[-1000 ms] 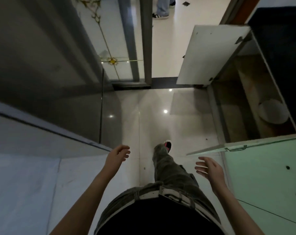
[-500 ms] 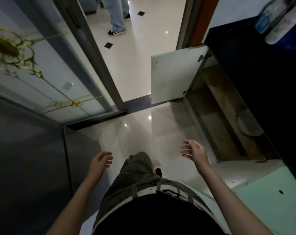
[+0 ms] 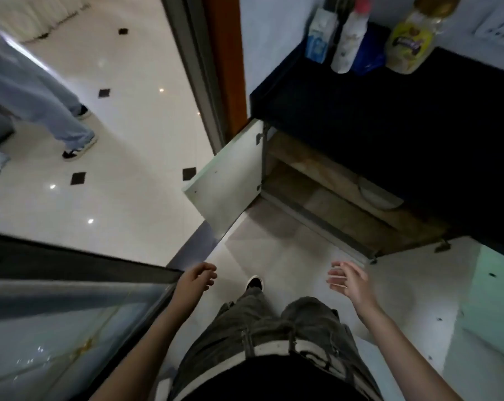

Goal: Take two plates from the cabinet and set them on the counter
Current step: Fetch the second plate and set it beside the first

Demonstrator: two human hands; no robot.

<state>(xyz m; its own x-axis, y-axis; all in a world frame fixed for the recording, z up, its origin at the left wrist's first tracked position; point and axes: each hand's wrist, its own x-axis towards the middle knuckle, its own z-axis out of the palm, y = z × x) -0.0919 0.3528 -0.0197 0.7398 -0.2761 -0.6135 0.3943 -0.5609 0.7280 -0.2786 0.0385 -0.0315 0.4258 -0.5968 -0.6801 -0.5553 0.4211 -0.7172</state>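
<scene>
I see both grips empty: left hand loosely curled, right hand spread wide. The plates sit inside the open cabinet beneath the dark table.

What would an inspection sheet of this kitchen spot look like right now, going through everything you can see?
Surface: dark counter, its near part bare.
Job's things: white plates on a shelf inside the open cabinet under the counter; how many cannot be told. Cabinet door swung wide open.
Clutter: a blue carton, a white bottle and a yellow-labelled jar at the counter's back.
Grippers: left hand and right hand both empty, held over the floor, short of the cabinet.
Cables: nothing seen.
Surroundings: glossy tiled floor, a glass door panel on the left, another person's legs beyond the doorway.
</scene>
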